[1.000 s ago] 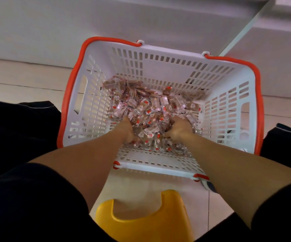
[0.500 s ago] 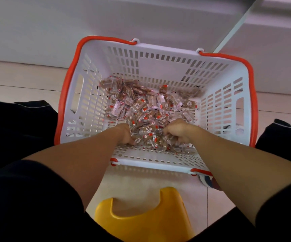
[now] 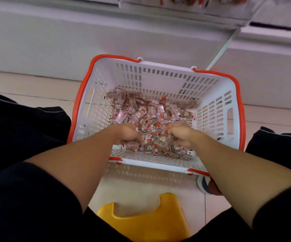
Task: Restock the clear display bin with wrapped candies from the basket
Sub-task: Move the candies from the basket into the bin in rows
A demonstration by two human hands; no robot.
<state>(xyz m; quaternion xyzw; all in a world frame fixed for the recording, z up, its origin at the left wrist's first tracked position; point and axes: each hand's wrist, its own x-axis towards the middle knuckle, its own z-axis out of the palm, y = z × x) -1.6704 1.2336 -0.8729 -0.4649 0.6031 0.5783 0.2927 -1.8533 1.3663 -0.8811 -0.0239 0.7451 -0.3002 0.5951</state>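
A white slotted basket (image 3: 160, 79) with an orange rim stands on the floor in front of me. A heap of clear-wrapped brown candies (image 3: 151, 113) covers its bottom. My left hand (image 3: 129, 133) and my right hand (image 3: 180, 133) are both down in the near side of the heap, fingers curled round bunches of candies. More candies hang between the two fists. The clear display bin (image 3: 202, 6) shows only as a strip at the top edge, with candies inside.
A white shelf base (image 3: 71, 41) rises behind the basket. A yellow stool (image 3: 141, 219) sits under me at the bottom. My dark-clad knees flank the basket. A shoe tip (image 3: 205, 185) shows beside the basket's near right corner. The floor is pale tile.
The view has tilted up, bringing the bin's lower edge into sight. Both hands have drawn closer to the near wall and closed tighter on candies, lifting slightly from the heap.
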